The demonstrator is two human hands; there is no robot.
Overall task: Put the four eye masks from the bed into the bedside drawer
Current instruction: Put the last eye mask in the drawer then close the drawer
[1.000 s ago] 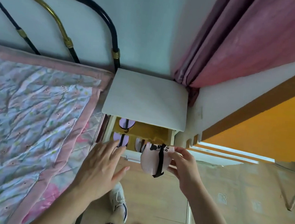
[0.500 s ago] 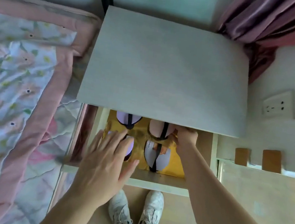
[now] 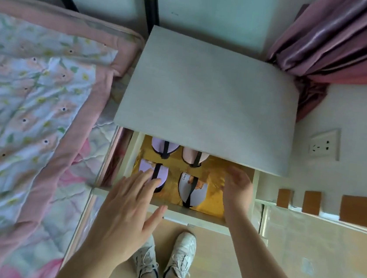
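Observation:
The bedside drawer [image 3: 194, 216] is pulled open, lined with gold paper. Inside lie several eye masks with black straps: a lilac one [image 3: 160, 144] at the back left, a pink one [image 3: 190, 156] at the back right, both half under the cabinet top, a lilac one [image 3: 146, 169] at the front left and a pale one with a cartoon print [image 3: 191, 189] at the front right. My left hand [image 3: 131, 210] hovers flat with spread fingers, its fingertips over the front-left mask. My right hand [image 3: 237, 188] is in the drawer's right side, fingers apart, holding nothing.
The grey cabinet top [image 3: 210, 96] overhangs the drawer's back. The bed with a floral quilt [image 3: 32, 110] lies to the left, its metal headboard [image 3: 151, 2] behind. A pink curtain [image 3: 340, 38] and a wall socket [image 3: 323, 145] are to the right. My white shoes [image 3: 164, 258] stand below the drawer.
My right hand has let go of the pink mask at the back right and drawn back to the drawer's right side. The left hand stays over the front-left mask.

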